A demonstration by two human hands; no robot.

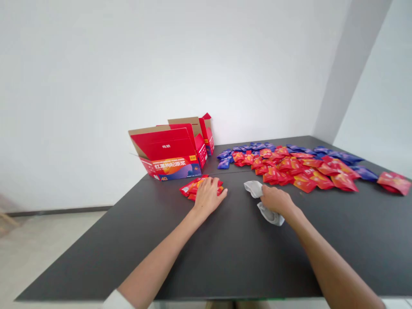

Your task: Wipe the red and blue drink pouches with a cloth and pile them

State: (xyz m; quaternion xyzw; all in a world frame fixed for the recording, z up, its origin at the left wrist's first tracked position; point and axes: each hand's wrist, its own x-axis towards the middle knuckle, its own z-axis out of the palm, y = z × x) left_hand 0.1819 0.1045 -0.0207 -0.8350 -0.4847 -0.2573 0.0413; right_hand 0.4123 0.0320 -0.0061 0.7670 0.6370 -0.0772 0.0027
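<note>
Red packets (187, 189) lie on the desk (225, 257) just before the front carton (175, 166), partly covered by the left hand (207, 195); fingers half spread, whether any packet is gripped cannot be told. Right of the carton and nearer, a pale cloth (269, 214) is held bunched in the right hand (277, 200), grip closed. Packets best steadied lightly, unsqueezed; cloth's loose ends best kept gathered.
</note>
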